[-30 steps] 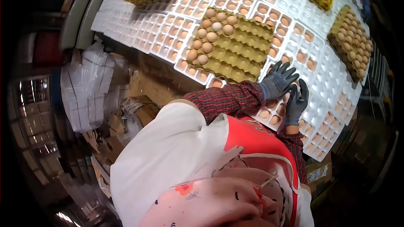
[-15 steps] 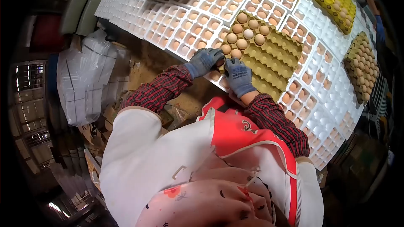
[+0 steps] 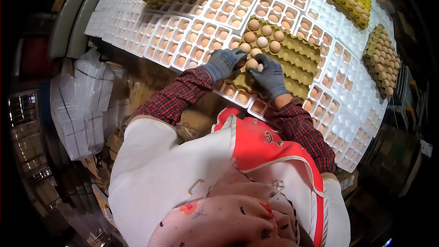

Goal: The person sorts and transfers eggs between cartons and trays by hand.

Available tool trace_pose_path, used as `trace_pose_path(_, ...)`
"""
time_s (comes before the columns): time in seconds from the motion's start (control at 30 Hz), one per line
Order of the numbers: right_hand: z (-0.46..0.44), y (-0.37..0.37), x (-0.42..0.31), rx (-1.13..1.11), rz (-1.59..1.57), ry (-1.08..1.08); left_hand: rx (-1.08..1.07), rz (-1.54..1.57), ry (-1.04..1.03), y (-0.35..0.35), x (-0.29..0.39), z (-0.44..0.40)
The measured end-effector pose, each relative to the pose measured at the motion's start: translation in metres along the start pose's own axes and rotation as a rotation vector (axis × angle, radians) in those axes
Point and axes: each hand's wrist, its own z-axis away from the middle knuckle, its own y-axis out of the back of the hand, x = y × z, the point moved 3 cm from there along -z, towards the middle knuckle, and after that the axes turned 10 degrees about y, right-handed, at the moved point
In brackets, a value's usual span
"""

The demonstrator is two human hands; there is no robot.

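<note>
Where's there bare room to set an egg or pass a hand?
Olive tray: egg-free cups right of the right hand. White cells bordering the loaded far-right tray look unfilled. Crowded: olive tray's left side, eggs plus both hands.

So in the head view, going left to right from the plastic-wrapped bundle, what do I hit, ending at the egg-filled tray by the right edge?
Plastic-wrapped bundle → left gloved hand → right gloved hand → egg-filled tray
</note>
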Motion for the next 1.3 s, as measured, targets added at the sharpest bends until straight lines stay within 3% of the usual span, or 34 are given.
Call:
trace_pose_path(0.07,0.007,0.030,0.015,0.202,-0.819,-0.228,-0.009,-0.061,-0.069,-0.001,0.002,-0.001)
trace_pose_path(0.1,0.006,0.058,-0.022,0.285,-1.133,-0.318,-0.013,-0.010,-0.103,0.003,0.000,-0.002)
trace_pose_path(0.17,-0.002,0.066,0.008,0.166,-0.911,-0.307,-0.028,0.091,-0.172,0.010,-0.004,0.002)
trace_pose_path(0.2,-0.011,0.062,0.008,0.073,-0.708,-0.284,-0.022,0.220,-0.080,0.015,-0.013,0.004)
trace_pose_path(0.23,-0.030,0.057,-0.010,0.147,0.058,0.237,0.029,0.638,-0.045,0.017,-0.022,0.004)
trace_pose_path(0.3,-0.043,0.031,-0.036,-0.079,0.630,-0.020,-0.249,1.430,0.313,0.021,-0.042,0.004)
trace_pose_path(0.37,-0.052,-0.014,-0.008,-0.120,0.962,-0.015,-0.170,1.450,0.356,0.035,-0.029,-0.007)
trace_pose_path(0.43,-0.049,-0.022,-0.005,-0.099,1.034,0.000,-0.003,0.633,-0.033,0.012,-0.043,-0.039)
trace_pose_path(0.47,-0.049,-0.006,-0.015,-0.211,0.938,0.004,-0.054,0.303,0.042,0.023,-0.014,-0.044)
trace_pose_path(0.5,-0.044,0.006,-0.011,-0.130,0.728,0.097,-0.082,-0.041,0.119,0.039,0.008,-0.041)
trace_pose_path(0.57,-0.018,0.049,-0.024,0.149,0.377,0.010,0.060,-0.215,0.077,0.006,-0.002,-0.053)
trace_pose_path(0.63,0.016,0.079,-0.003,0.360,-0.194,0.028,0.076,-0.268,-0.034,0.005,-0.002,-0.058)
trace_pose_path(0.67,0.040,0.095,0.011,0.394,-0.246,0.036,0.058,-0.262,-0.054,0.003,-0.007,-0.060)
trace_pose_path(0.7,0.073,0.116,0.014,0.303,-0.777,-0.410,0.014,-0.231,-0.073,0.013,-0.001,-0.060)
trace_pose_path(0.73,0.110,0.129,0.029,0.307,-1.229,-0.504,-0.002,-0.207,-0.058,0.017,0.001,-0.061)
trace_pose_path(0.83,0.222,0.175,0.073,0.605,-1.552,-0.466,-0.055,-0.150,0.064,0.025,0.008,-0.062)
trace_pose_path(0.87,0.260,0.190,0.087,0.673,-1.376,-0.309,-0.009,-0.028,0.055,0.029,0.001,-0.062)
trace_pose_path(0.9,0.287,0.206,0.098,0.796,-1.368,-0.368,0.040,0.093,0.043,0.033,-0.006,-0.065)
trace_pose_path(0.93,0.313,0.221,0.108,0.921,-1.352,-0.425,-0.170,0.597,0.570,0.041,0.010,-0.062)
trace_pose_path(0.97,0.340,0.236,0.118,1.044,-1.327,-0.478,-0.230,1.073,0.558,0.048,0.043,-0.059)
trace_pose_path(1.03,0.373,0.267,0.133,0.876,-0.667,-0.758,-0.144,1.277,-0.006,-0.002,0.082,-0.051)
trace_pose_path(1.07,0.373,0.279,0.138,0.772,-0.154,-0.643,-0.120,1.198,-0.165,-0.027,0.121,-0.051)
trace_pose_path(1.1,0.369,0.285,0.139,0.641,0.340,-0.499,-0.556,1.468,0.053,-0.039,0.174,-0.063)
trace_pose_path(1.13,0.366,0.287,0.147,0.557,0.423,-0.491,-0.915,1.663,0.416,-0.049,0.226,-0.071)
trace_pose_path(1.17,0.363,0.289,0.153,0.473,0.505,-0.480,-0.803,1.427,0.211,-0.059,0.284,-0.074)
trace_pose_path(1.2,0.359,0.292,0.157,0.388,0.589,-0.468,-0.850,1.052,0.186,-0.061,0.333,-0.079)
trace_pose_path(1.23,0.355,0.297,0.157,0.403,0.593,-0.461,-0.713,0.878,0.041,-0.087,0.361,-0.084)
trace_pose_path(1.3,0.345,0.311,0.154,0.423,0.605,-0.445,-0.226,0.383,-0.363,-0.120,0.407,-0.094)
